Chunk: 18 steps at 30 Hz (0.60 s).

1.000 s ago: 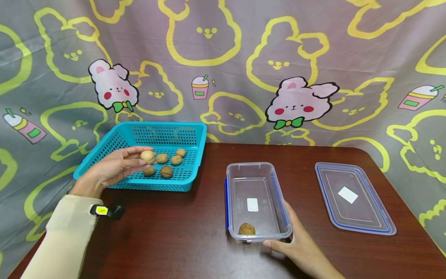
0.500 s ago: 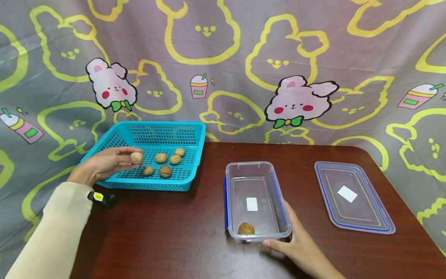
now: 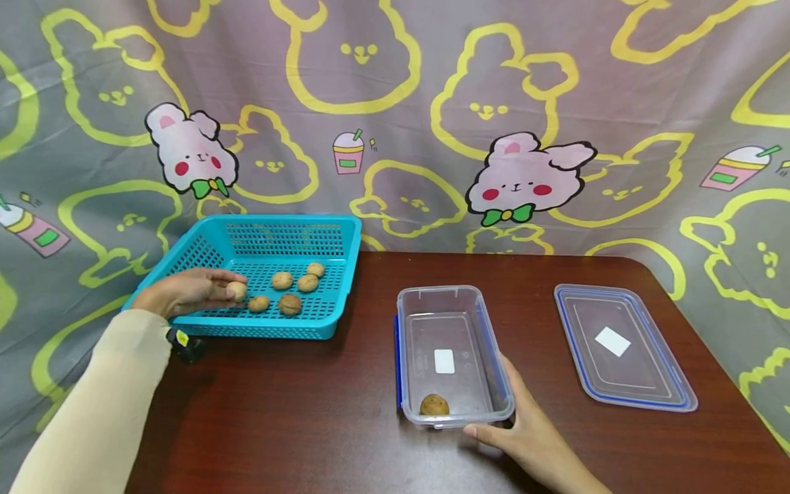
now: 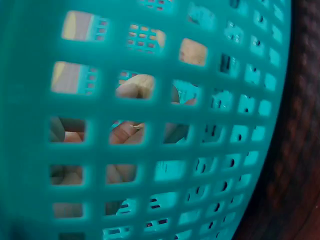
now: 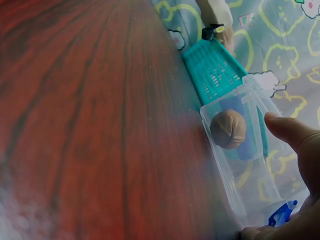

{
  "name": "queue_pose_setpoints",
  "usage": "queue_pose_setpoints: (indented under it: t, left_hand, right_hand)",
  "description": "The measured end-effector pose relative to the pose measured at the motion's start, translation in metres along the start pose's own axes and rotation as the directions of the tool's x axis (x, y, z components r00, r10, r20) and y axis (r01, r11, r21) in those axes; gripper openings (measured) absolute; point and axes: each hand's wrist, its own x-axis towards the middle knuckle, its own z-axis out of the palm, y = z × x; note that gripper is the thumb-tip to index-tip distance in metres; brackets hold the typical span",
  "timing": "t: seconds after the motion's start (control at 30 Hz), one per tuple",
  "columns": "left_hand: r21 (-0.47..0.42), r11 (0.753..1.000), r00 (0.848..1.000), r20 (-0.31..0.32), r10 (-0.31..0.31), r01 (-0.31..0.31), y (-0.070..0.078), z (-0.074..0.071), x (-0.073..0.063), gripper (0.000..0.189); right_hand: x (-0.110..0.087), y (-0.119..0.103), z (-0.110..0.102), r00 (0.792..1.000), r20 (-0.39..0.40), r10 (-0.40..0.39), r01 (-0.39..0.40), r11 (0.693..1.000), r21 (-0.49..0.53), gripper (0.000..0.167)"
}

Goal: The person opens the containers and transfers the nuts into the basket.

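My left hand (image 3: 190,293) is low over the left part of a turquoise plastic basket (image 3: 278,331), holding a pale walnut (image 3: 236,291) between thumb and fingers. Several other walnuts (image 3: 289,304) lie on the basket floor just right of it. In the left wrist view the basket's lattice wall (image 4: 150,110) covers most of the hand; bits of fingers (image 4: 122,133) show through the holes. My right hand (image 3: 532,432) grips the near right corner of a clear food container (image 3: 453,418), thumb at the near wall. One brown walnut (image 5: 229,129) sits at the container's near end.
A clear lid (image 3: 629,370) with a blue seal lies on the brown wooden table (image 3: 296,412), right of the container. A blue clip flap (image 3: 398,363) hangs along the container's left side. Behind the table hangs a patterned curtain (image 3: 395,82).
My left hand, with the pale walnut, has moved left and then lowered into the basket. The right hand and the container hold their place.
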Motion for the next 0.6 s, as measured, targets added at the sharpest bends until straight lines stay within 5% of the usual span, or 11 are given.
queue_pose_setpoints:
  t: [0.6]
  left_hand:
    - [-0.066, 0.99, 0.991, -0.048, -0.127, 0.123, 0.0033, 0.0073, 0.0104, 0.057]
  right_hand:
    - [0.0002, 0.0001, -0.0002, 1.0, -0.005, 0.005, -0.005, 1.0, -0.004, 0.117]
